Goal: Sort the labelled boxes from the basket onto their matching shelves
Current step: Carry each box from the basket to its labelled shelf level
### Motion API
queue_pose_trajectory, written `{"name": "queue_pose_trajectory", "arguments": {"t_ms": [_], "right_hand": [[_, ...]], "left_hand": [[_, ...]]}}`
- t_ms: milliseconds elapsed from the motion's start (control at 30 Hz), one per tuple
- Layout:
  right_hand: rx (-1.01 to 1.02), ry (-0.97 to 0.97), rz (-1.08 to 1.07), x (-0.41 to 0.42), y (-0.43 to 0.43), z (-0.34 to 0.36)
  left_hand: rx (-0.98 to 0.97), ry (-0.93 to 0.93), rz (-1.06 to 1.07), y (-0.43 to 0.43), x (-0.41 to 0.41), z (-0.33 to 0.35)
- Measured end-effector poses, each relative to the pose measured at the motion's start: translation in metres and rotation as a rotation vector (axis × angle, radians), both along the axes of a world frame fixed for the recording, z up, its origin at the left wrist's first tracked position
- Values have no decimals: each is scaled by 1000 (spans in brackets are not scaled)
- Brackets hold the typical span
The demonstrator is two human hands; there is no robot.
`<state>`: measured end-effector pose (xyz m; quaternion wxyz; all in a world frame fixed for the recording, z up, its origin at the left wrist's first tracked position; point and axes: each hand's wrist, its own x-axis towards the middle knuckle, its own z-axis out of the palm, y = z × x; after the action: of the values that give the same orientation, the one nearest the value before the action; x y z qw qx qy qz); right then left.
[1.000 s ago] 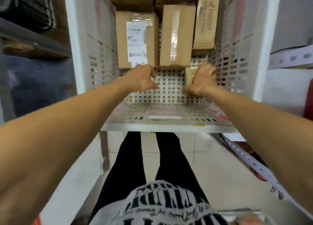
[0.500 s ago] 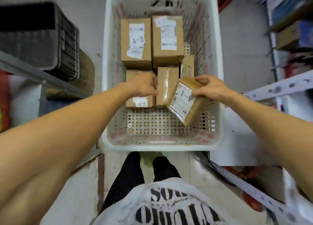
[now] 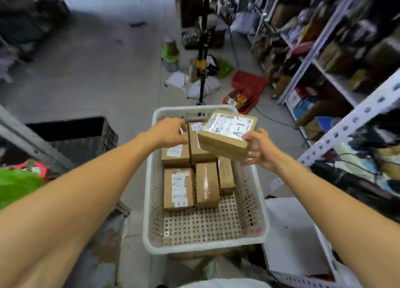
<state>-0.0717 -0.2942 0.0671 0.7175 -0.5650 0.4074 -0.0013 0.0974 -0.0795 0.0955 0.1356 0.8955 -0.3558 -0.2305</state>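
Fingers (image 3: 249,136) of my right hand (image 3: 263,151) grip the A-1 box (image 3: 227,134) at two o'clock above the basket (image 3: 205,247); my left hand (image 3: 167,131) hangs loosely curled, empty. Five boxes (image 3: 179,188) remain unsorted.

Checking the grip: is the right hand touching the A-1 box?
Touching. The head view shows the right hand with its thumb on the label and fingers under the A-1 box.

You're in a stockroom or warehouse aisle: perforated metal shelving (image 3: 337,134) crammed with goods at right, bare concrete floor (image 3: 104,71) strewn with bags, a basket (image 3: 205,247) of labelled cardboard parcels.
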Motion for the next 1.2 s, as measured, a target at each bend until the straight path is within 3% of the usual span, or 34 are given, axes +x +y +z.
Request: {"name": "queue_pose_trajectory", "arguments": {"t_ms": [200,500,800,1000,1100,1200], "right_hand": [[17,-231,-249,-25,53,29],[68,-220,-597,-66,124,39],[253,-572,-624,-119,154,79],[292,-587,-603,-177,181,84],[288,-621,-489,-211,198,79],[206,-529,-357,-246,213,78]], "left_hand": [[-68,-100,-151,19,-20,38],[-61,-78,-224,74,-32,61],[-70,-150,-234,104,-74,81],[-100,-178,-217,134,-136,91],[-68,-227,-210,153,-173,91],[-63,-235,-202,171,-210,87]]}}
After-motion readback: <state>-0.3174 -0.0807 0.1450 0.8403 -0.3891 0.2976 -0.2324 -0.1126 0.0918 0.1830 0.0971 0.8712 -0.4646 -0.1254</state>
